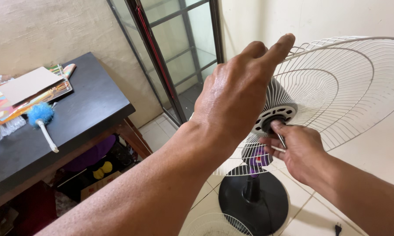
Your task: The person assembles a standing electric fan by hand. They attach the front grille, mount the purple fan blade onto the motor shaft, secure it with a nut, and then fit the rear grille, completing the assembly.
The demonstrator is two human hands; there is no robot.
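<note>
The white wire fan guard [336, 87] of a pedestal fan is seen tilted, mounted on the white slotted motor housing [277, 114]. The left hand [236, 94] is raised in front of the guard's upper rim, fingers curled over the outer wire; whether the rim is actually gripped cannot be told. The right hand [299, 153] is placed just below the hub, closed on the thin metal motor shaft [281, 140] that projects from the guard's centre. The round black base [253, 201] is noted on the tiled floor beneath. To the left, a blue-headed duster [41, 120] lies on a dark surface [92, 105].
</note>
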